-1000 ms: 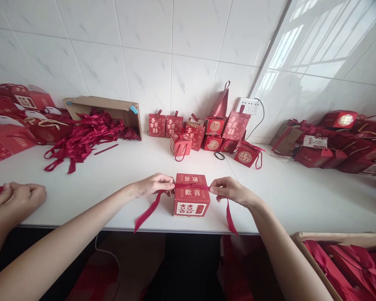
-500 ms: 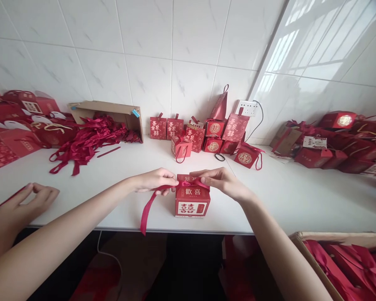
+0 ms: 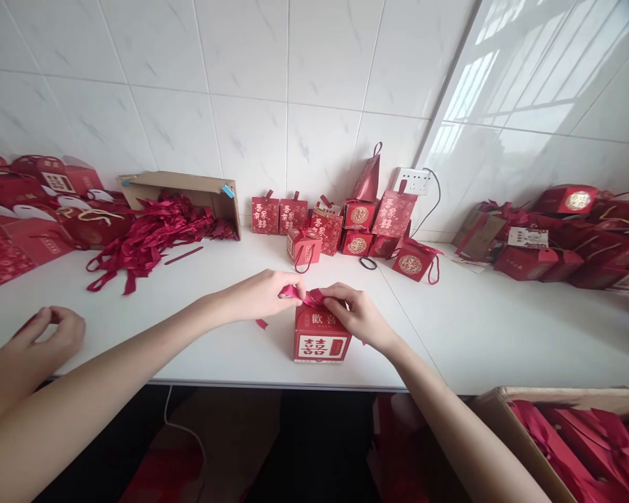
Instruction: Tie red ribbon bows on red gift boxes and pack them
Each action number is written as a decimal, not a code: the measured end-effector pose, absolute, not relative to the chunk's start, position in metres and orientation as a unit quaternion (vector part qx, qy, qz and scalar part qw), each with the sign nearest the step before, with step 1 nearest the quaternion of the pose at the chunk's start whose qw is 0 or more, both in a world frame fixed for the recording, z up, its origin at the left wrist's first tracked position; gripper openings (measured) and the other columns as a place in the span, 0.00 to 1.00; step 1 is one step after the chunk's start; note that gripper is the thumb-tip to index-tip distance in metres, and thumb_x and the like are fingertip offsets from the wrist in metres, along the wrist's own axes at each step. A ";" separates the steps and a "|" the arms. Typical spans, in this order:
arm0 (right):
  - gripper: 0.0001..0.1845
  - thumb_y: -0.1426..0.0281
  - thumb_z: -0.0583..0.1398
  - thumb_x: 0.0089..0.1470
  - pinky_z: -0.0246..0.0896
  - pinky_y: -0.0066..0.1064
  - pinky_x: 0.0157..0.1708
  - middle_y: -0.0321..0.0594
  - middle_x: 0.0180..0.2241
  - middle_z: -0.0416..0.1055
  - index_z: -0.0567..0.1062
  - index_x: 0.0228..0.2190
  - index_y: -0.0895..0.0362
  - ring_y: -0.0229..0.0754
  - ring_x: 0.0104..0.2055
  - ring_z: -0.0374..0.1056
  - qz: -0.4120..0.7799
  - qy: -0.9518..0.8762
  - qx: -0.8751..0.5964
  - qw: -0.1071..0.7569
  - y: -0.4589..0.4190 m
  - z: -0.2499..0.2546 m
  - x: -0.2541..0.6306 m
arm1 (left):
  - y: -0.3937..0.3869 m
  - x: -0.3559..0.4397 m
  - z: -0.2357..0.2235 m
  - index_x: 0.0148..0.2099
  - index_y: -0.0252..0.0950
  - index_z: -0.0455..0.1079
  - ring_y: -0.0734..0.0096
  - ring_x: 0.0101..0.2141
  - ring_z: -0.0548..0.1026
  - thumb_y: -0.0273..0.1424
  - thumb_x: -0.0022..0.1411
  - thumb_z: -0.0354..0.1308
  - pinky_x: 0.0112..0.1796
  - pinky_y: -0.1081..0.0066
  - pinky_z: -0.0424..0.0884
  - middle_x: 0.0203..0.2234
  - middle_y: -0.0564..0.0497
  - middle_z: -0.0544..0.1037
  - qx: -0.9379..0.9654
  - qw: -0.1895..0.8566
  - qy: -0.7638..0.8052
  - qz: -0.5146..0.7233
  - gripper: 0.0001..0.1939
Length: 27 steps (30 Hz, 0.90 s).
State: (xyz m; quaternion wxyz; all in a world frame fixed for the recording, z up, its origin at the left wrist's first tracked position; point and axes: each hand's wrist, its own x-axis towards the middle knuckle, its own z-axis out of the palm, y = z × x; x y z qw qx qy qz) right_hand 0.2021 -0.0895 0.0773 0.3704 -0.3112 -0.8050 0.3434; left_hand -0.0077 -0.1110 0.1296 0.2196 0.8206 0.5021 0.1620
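Observation:
A small red gift box (image 3: 321, 340) with white characters stands near the front edge of the white counter (image 3: 199, 342). A red ribbon (image 3: 300, 295) is gathered in loops on top of the box. My left hand (image 3: 265, 293) pinches a ribbon loop at the box's top left. My right hand (image 3: 357, 316) is closed on the ribbon at the top right, its fingers over the lid. One ribbon end (image 3: 262, 324) peeks out under my left hand.
Another person's hand (image 3: 42, 335) rests at the far left holding a red strip. A cardboard box of red ribbons (image 3: 168, 216) lies on its side at the back left. Several small red boxes (image 3: 346, 223) stand at the back wall. More red boxes (image 3: 566, 237) lie right; a carton (image 3: 581, 440) sits below right.
My hands came together from either side of the box to its top, gathering the hanging ribbon tails up into loops. The other person's hand shifted slightly at the left.

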 end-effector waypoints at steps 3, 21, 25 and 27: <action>0.11 0.70 0.52 0.55 0.62 0.35 0.41 0.43 0.37 0.73 0.75 0.33 0.56 0.42 0.39 0.69 0.334 -0.801 -0.320 0.381 -0.088 0.074 0.200 | -0.113 -0.004 0.132 0.34 0.37 0.72 0.72 0.31 0.70 0.34 0.58 0.53 0.34 0.71 0.64 0.36 0.50 0.71 0.847 0.154 0.470 0.197 0.08; 0.09 0.69 0.57 0.49 0.64 0.33 0.37 0.35 0.30 0.77 0.63 0.34 0.54 0.40 0.33 0.72 0.432 -0.709 -0.351 0.433 -0.091 0.069 0.192 | -0.087 0.017 0.132 0.37 0.37 0.71 0.73 0.27 0.72 0.34 0.59 0.54 0.30 0.74 0.65 0.27 0.55 0.76 0.837 0.206 0.447 0.240 0.08; 0.13 0.66 0.59 0.48 0.64 0.32 0.32 0.35 0.30 0.77 0.60 0.34 0.52 0.40 0.31 0.71 0.465 -0.687 -0.352 0.435 -0.092 0.067 0.193 | -0.073 0.014 0.113 0.36 0.36 0.70 0.71 0.32 0.73 0.37 0.57 0.55 0.34 0.73 0.66 0.31 0.53 0.76 0.816 0.237 0.444 0.285 0.09; 0.14 0.65 0.60 0.47 0.64 0.31 0.31 0.35 0.30 0.77 0.59 0.33 0.52 0.40 0.31 0.71 0.490 -0.671 -0.343 0.438 -0.093 0.067 0.193 | -0.068 0.013 0.099 0.35 0.36 0.69 0.70 0.35 0.73 0.36 0.57 0.55 0.37 0.72 0.67 0.32 0.53 0.76 0.801 0.259 0.440 0.314 0.09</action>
